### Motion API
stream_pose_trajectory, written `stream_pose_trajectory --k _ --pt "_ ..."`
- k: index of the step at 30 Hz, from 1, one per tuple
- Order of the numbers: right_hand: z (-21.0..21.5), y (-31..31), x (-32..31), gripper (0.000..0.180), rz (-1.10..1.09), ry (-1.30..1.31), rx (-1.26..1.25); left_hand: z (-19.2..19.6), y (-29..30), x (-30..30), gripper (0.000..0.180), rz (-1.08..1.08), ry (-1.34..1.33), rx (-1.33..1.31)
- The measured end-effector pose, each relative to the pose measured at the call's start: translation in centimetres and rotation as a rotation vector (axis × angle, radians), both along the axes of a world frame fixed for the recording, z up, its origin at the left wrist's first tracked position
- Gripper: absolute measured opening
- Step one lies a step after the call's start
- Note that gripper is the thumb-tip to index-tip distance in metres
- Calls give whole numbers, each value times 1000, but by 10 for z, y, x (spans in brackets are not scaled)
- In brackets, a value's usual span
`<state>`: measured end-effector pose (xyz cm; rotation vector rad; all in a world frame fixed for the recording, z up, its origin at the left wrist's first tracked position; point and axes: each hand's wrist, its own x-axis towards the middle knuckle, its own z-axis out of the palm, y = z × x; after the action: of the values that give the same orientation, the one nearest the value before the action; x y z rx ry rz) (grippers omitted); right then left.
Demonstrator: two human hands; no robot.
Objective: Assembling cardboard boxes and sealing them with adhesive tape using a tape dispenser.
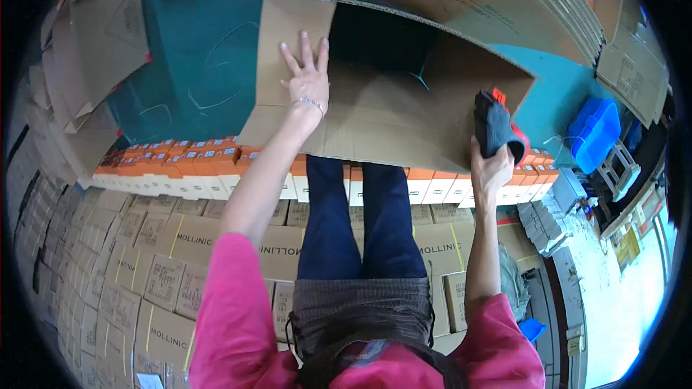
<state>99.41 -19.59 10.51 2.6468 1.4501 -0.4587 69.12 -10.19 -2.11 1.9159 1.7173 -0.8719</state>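
Observation:
A large open cardboard box (404, 112) lies in front of me, its dark inside facing me. My left hand (308, 79) rests flat with spread fingers on the box's left flap. My right hand (491, 166) grips a dark grey tape dispenser with red parts (499, 124) at the box's right edge. A thin bracelet circles my left wrist. Both arms wear pink sleeves.
A row of small orange and white boxes (180, 166) runs below the big box. Stacks of brown cartons (130, 259) fill the lower left. Flattened cardboard (101, 36) lies upper left and upper right. A green surface (194, 50) and blue crates (595, 130) show around them.

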Motion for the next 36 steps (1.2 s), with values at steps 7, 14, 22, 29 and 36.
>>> stream_pose_trajectory --k 7,14,22,29,36 --pt "-46 2 -72 41 225 324 -228 0 14 -41 96 -33 -131 91" --pt "-93 27 -42 44 185 363 -334 96 -41 -71 121 -326 -467 -191" --pt "49 113 59 36 -34 884 309 46 28 -50 125 -319 -597 273" --pt "-12 104 3 40 385 471 -261 -17 -31 -42 152 409 -223 485" --pt "-62 46 -27 37 645 315 -48 -22 -33 -34 111 208 -376 733"
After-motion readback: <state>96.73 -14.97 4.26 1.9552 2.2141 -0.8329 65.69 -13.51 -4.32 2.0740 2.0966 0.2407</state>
